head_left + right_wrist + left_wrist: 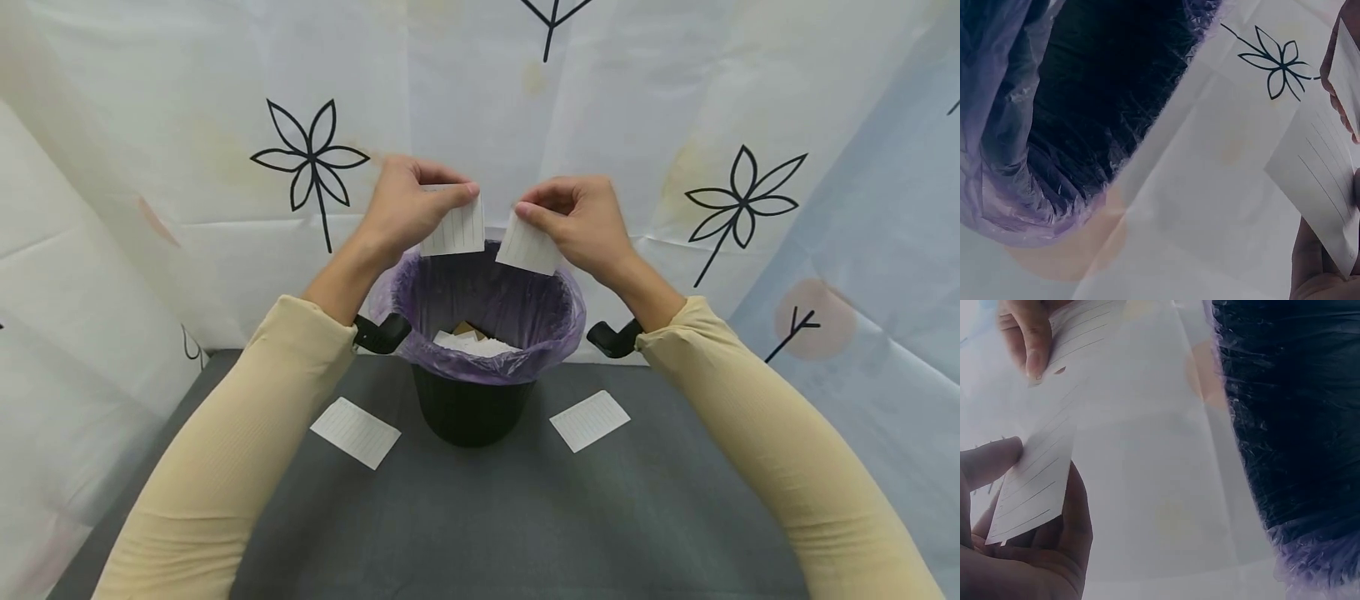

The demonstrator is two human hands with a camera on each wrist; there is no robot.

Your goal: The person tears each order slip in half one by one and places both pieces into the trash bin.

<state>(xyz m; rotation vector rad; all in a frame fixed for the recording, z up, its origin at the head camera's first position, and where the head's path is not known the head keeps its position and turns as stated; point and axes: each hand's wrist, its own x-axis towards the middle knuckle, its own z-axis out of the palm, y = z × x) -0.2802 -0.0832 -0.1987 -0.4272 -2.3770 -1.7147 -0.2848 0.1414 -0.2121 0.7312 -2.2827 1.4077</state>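
Note:
My left hand (408, 208) pinches a white lined paper card (462, 231) between thumb and fingers, above the rear left of the bin's rim. To its right, my right hand (588, 221) pinches a second lined card (527, 247) by its upper part. A gap separates the two cards in the head view. Below both hands stands a black bin (472, 412) lined with a purple plastic bag (573, 321). White paper pieces (480, 346) and a brown piece (465, 329) lie inside it. In the left wrist view, thumb and fingers hold the card (1035, 481) from opposite faces.
One lined card (356, 432) lies on the dark grey tabletop (480, 525) left of the bin, and another lined card (590, 421) lies to its right. Behind the bin hangs a white curtain (480, 108) with black flower drawings. A thin dark cord (191, 346) hangs at the left.

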